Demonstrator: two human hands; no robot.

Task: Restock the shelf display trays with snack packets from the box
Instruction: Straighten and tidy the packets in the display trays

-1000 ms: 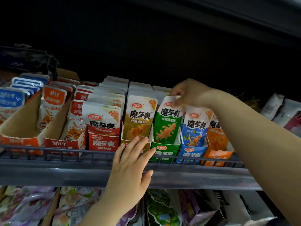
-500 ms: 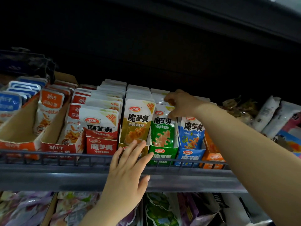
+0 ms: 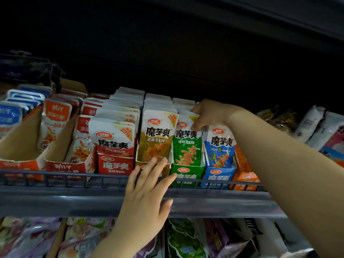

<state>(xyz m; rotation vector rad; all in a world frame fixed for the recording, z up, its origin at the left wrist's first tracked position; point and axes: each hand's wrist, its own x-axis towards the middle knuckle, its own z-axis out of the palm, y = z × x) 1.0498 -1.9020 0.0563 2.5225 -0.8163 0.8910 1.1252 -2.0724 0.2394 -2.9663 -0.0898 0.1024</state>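
- Two hands work at the upper shelf [image 3: 74, 202], where display trays stand side by side behind a wire rail [image 3: 55, 178].
- Our right hand [image 3: 210, 114] curls over the green packets [image 3: 187, 146] and pinches their tops. They stand upright in the green tray [image 3: 186, 175], between gold packets [image 3: 156, 138] and blue packets [image 3: 220, 146].
- Our left hand [image 3: 147, 198] is flat, fingers straight, tips touching the gold tray [image 3: 138, 161] front.

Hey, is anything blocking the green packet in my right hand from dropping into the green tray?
Nothing visible. The right hand pinches the green packet by its top, its lower end already behind the green tray front. The left hand rests on the gold tray beside it.
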